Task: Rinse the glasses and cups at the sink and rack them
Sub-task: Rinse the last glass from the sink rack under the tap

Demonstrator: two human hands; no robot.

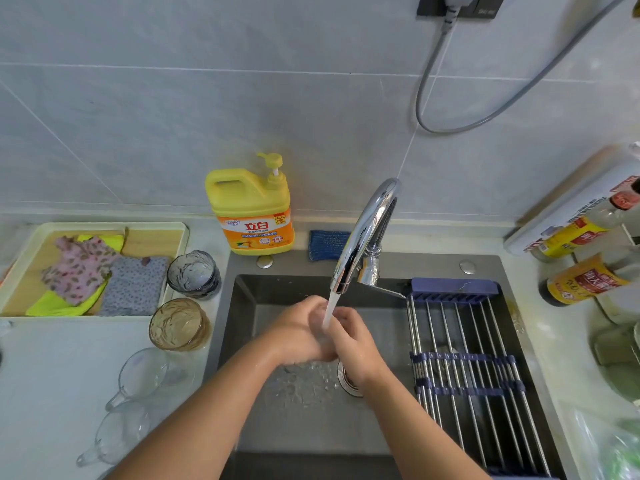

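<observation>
The left hand (299, 329) and the right hand (351, 337) are meeting over the middle of the sink (242, 306), both curling their fingers around a clear glass (319, 318) that is showing only faintly between them. Water (329, 306) is running from the chrome faucet (363, 233) at twelve o'clock of the hands and striking the glass, then splashing on the sink floor beside the drain (346, 381) at six o'clock. At three o'clock a roll-up rack (467, 362) of steel rods is lying across the sink's right part. On the counter at nine o'clock an amber glass (178, 323) is standing upright, just beside a dark grey glass (194, 273) at ten o'clock. At eight o'clock a clear handled cup (142, 375) is sitting near a second cup (117, 434) at seven o'clock; whether they are upright or tipped I cannot tell. A yellow detergent bottle (251, 209) is standing at eleven o'clock behind the sink, and a tray (31, 271) is holding cloths farther out at ten o'clock
</observation>
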